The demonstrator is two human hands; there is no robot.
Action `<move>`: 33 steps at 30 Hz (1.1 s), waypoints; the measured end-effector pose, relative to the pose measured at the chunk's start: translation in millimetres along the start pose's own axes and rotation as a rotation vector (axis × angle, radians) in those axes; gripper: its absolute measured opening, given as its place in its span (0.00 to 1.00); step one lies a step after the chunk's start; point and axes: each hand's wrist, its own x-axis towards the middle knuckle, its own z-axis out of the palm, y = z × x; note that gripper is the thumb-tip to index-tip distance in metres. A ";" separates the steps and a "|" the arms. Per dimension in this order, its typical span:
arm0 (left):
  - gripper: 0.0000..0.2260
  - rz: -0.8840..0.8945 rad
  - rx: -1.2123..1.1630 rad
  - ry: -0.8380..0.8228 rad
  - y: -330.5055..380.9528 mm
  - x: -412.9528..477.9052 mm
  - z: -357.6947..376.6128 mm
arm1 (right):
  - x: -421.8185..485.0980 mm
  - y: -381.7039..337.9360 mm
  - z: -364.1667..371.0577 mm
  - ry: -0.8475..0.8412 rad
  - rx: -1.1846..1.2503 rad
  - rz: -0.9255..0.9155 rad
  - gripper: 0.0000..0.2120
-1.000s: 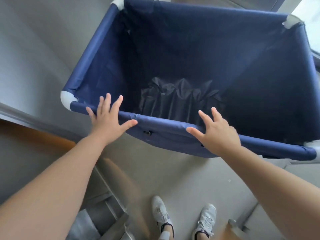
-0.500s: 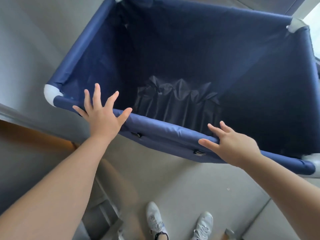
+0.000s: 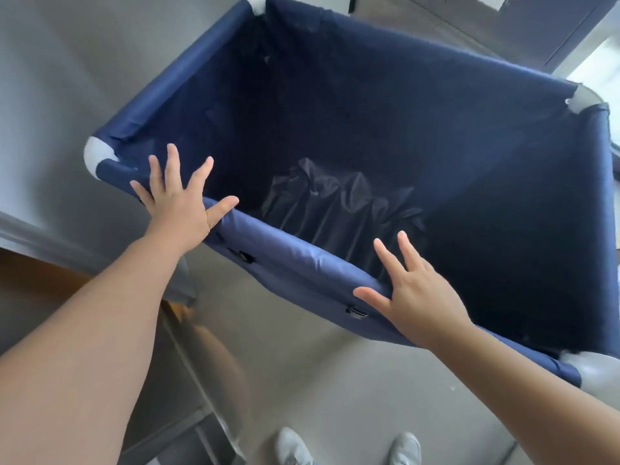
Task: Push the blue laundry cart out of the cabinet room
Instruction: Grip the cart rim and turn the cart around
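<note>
While pushing: my left hand (image 3: 176, 204) and right hand (image 3: 417, 297) press flat, fingers spread, on the cart (image 3: 302, 260) rim.
Room: bare floor (image 3: 318, 370) behind; wall (image 3: 67, 78) close left.

Utility or laundry room interior. Evidence: a fabric-sided laundry cart (image 3: 352, 129) with grey corner joints, standing on a plain grey floor (image 3: 318, 380); grey cabinet (image 3: 523, 25) fronts at upper right; a smooth grey wall (image 3: 84, 62) close on the left.
</note>
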 end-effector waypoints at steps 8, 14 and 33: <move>0.40 -0.140 -0.116 0.041 -39.6 22.5 -9.8 | 35.2 -50.0 7.7 0.070 0.070 -0.013 0.51; 0.37 -0.185 -0.236 0.069 -33.7 31.3 -5.3 | 68.0 -35.3 -6.7 -0.092 0.143 0.028 0.52; 0.14 -0.284 -0.237 0.254 -34.8 78.1 -2.8 | 177.1 -35.4 -51.3 -0.315 0.094 -0.148 0.54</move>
